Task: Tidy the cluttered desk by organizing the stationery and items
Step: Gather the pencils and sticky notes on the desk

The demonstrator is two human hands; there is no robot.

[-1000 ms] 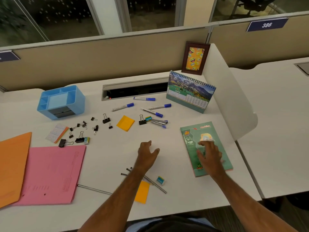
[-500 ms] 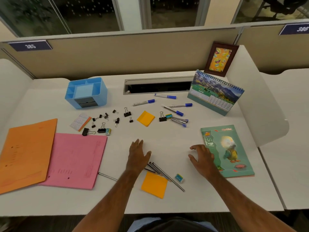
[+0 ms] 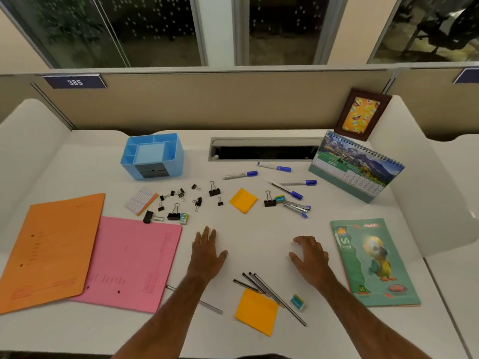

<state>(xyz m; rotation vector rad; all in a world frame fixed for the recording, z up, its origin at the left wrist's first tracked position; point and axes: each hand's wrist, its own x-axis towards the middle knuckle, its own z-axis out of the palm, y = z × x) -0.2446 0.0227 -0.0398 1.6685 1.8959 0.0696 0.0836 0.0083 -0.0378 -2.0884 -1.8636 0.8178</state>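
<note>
My left hand lies flat and open on the white desk, holding nothing. My right hand hovers open to its right, just left of a green parrot notebook. Between my forearms lie several dark pencils, an orange sticky pad and a small eraser. Beyond the hands are scattered black binder clips, another orange pad, blue-capped markers and pens. A blue organizer stands at the back left.
An orange folder and a pink folder overlap at the left. A desk calendar and a framed picture stand at the back right. A cable slot opens at the back. White dividers bound both sides.
The view has shifted left. My right hand came off the parrot notebook and moved left onto the desk. My left hand moved slightly left and flattened.
</note>
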